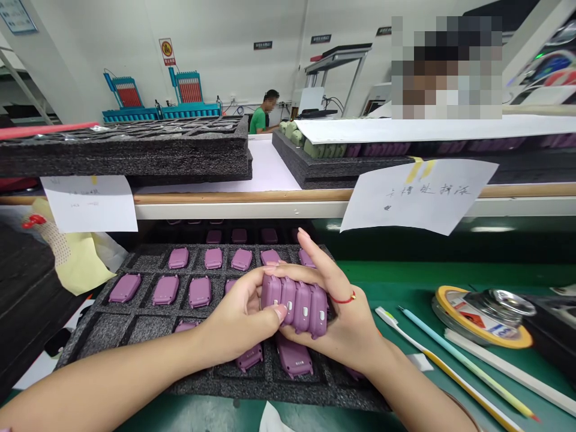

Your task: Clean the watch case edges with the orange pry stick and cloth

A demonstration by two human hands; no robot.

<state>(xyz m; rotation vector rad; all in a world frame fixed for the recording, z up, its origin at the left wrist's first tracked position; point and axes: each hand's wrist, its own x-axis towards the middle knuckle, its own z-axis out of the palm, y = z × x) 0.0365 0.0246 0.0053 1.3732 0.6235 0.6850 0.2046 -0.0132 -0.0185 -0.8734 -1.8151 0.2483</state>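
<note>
Several purple watch cases (295,305) stand side by side in a row, held between my two hands above a black foam tray (148,329). My left hand (238,312) grips the row's left end, its thumb lying across the front near the small silver buttons. Around the right end and underside wraps my right hand (348,321), with its thumb pointing up and a red cord on the wrist. More purple cases lie in the tray's square pockets, such as one watch case (125,288) at the left and another case (294,358) just below my hands.
To the right lie a toothbrush (443,366), a pencil (472,366), a white strip (513,372) and a round dispenser with a metal top (506,306). A shelf edge (252,210) crosses above, carrying foam trays (126,153). Two people are beyond.
</note>
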